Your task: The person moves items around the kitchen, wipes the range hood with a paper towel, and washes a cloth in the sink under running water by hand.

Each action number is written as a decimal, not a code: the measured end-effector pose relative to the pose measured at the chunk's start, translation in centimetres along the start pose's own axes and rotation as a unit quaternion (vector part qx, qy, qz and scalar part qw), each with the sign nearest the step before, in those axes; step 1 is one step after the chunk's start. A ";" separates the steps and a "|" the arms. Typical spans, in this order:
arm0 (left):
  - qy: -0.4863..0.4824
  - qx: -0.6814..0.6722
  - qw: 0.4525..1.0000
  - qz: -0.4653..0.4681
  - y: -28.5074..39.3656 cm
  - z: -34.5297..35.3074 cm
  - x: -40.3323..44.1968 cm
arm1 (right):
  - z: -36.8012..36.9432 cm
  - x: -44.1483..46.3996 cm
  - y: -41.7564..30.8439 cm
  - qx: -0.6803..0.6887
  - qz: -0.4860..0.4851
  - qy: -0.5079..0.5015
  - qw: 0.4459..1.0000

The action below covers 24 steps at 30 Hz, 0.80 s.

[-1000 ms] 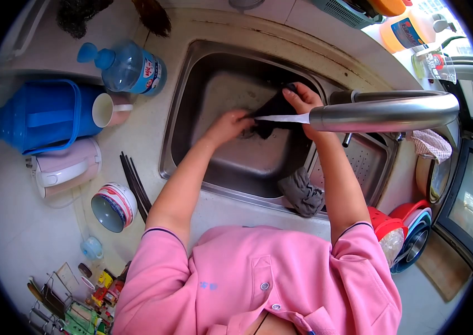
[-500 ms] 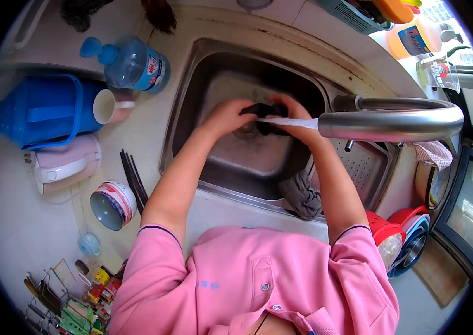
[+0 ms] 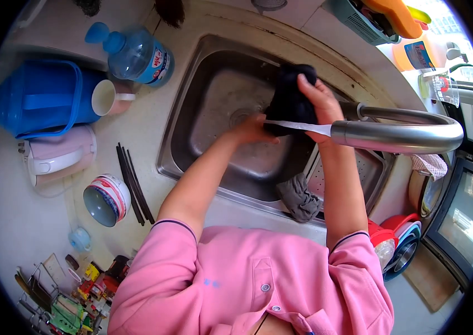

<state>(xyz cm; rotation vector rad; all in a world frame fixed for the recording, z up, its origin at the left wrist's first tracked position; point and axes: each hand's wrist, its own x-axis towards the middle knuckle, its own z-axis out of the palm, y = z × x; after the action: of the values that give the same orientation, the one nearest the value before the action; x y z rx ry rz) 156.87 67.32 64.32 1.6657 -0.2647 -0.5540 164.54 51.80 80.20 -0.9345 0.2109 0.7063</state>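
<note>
A dark, soft black cloth (image 3: 291, 103), possibly a sock, is stretched upright between my hands over the sink (image 3: 231, 95). Its exact kind I cannot make out. At its lower left end my left hand (image 3: 253, 130) grips it, with the fingers partly hidden behind. My right hand (image 3: 321, 100) holds its right side, thumb pressed on the front. Water (image 3: 298, 126) streams from the faucet (image 3: 393, 137) across the lower part of the cloth. A crumpled grey cloth (image 3: 300, 197) lies on the sink's near rim, close to my right forearm.
Left of the sink stand a blue bottle (image 3: 138, 56), a blue thermos (image 3: 52, 97), a mug (image 3: 110, 97), stacked bowls (image 3: 107, 199) and dark chopsticks (image 3: 133, 184). Red and blue basins (image 3: 401, 240) sit at the right. An orange bottle (image 3: 421, 51) is on the sill.
Both hands have shifted right, the right one also rising toward the faucet's base. The black cloth, bunched low in the sink before, is now lifted and spread out more.
</note>
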 end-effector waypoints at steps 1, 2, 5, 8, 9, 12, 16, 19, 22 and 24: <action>-0.003 0.014 1.000 0.005 -0.5 0.2 -0.1 | 0.5 -0.6 -1.0 0.013 -0.014 0.000 1.000; -0.006 0.027 1.000 0.009 -0.9 0.2 -0.4 | 0.7 -1.4 -2.0 0.015 -0.031 -0.001 0.999; 0.021 -0.041 0.997 -0.062 -1.5 -1.2 -1.8 | 0.4 -2.9 -3.4 -0.061 -0.083 0.046 0.994; 0.116 0.037 0.989 -0.083 1.2 -3.4 -4.3 | -2.9 -2.7 -2.0 -0.197 -0.093 0.125 0.968; 0.152 0.095 0.981 -0.075 2.3 -3.8 -5.2 | -4.7 -2.4 -0.7 -0.262 -0.094 0.151 0.948; 0.098 0.327 0.934 -0.104 2.7 -4.6 -5.9 | -10.6 -1.7 5.1 -0.460 -0.161 0.216 0.846; 0.151 0.338 0.929 0.009 5.3 -2.7 -5.7 | -10.2 -3.1 7.6 -0.663 -0.114 0.132 0.728; 0.188 0.331 0.924 0.047 5.5 -1.4 -4.4 | -9.1 -4.9 7.6 -0.681 -0.141 0.156 0.701; 0.190 0.346 0.918 0.046 5.0 -0.8 -3.0 | -7.8 -6.1 6.9 -0.626 -0.187 0.178 0.736; 0.171 0.351 0.919 0.058 5.3 -0.7 -2.4 | -6.8 -6.1 6.3 -0.584 -0.189 0.135 0.778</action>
<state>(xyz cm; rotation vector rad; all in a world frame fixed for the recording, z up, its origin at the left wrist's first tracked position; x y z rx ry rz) 155.90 68.17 70.07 2.3866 -0.3231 -0.0524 156.76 46.06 74.79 -2.2138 -0.2195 0.2505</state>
